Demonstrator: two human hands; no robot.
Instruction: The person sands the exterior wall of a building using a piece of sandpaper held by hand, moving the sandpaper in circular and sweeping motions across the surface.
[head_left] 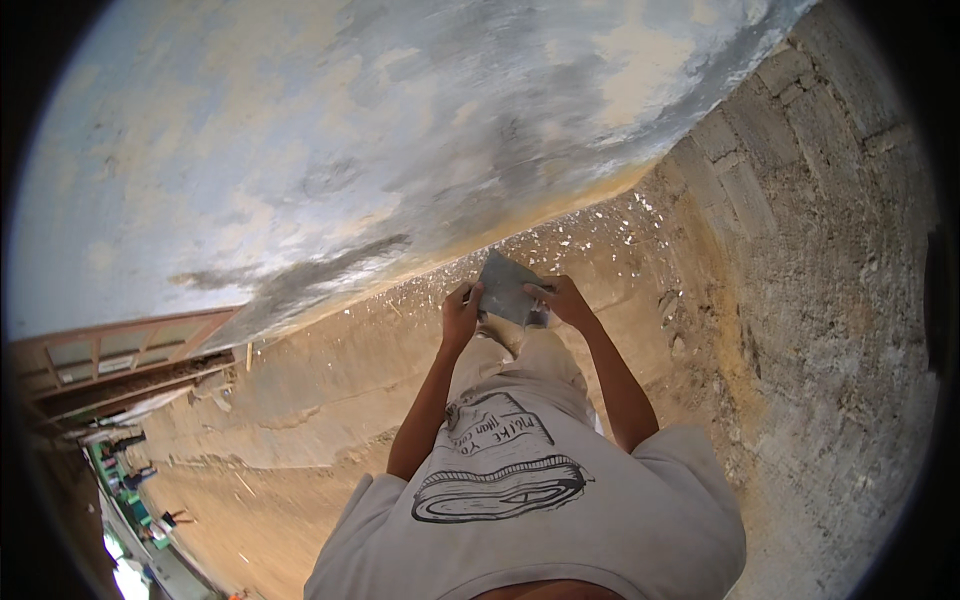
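Observation:
In front of my waist I hold a dark grey sheet (507, 285) that looks like sandpaper, one corner pointing toward the wall. My left hand (462, 312) is closed on its left edge, the thumb lying along it. On the opposite side my right hand (560, 299) pinches the edge with thumb and fingers. Just past the sheet is the foot of a patchy white and blue-grey painted wall (330, 130). Below the sheet show my light trousers (545, 355) and part of my feet.
White flakes (625, 235) lie scattered on the brown dirt floor (330, 400) along the wall. A rough, bare block wall (800, 260) rises on the right. At the left is a wooden-framed window or door (120, 352); several people (135, 475) are farther off at lower left.

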